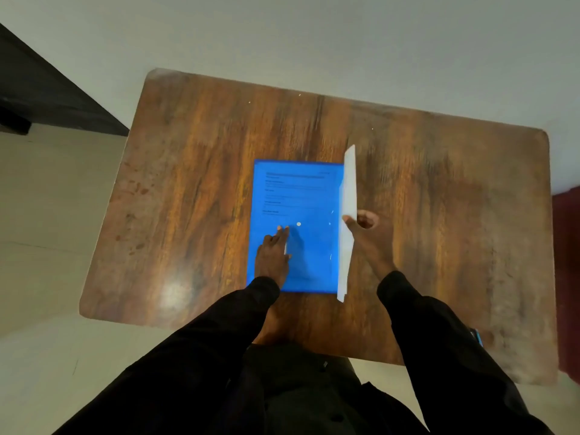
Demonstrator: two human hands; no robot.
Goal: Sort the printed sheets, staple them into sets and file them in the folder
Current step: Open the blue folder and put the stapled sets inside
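Pressing the blue folder [314,196] with the flat left hand [272,255]. Pinching white sheets [350,183] on edge with the right hand [365,226].

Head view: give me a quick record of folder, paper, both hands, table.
folder: blue folder, flat on the table, printed page showing through it
paper: white sheets, tilted up on edge along the folder's right side; count unclear
left hand: left hand, fingers straight, pressing on the folder
right hand: right hand, pinches the sheets
table: wooden table
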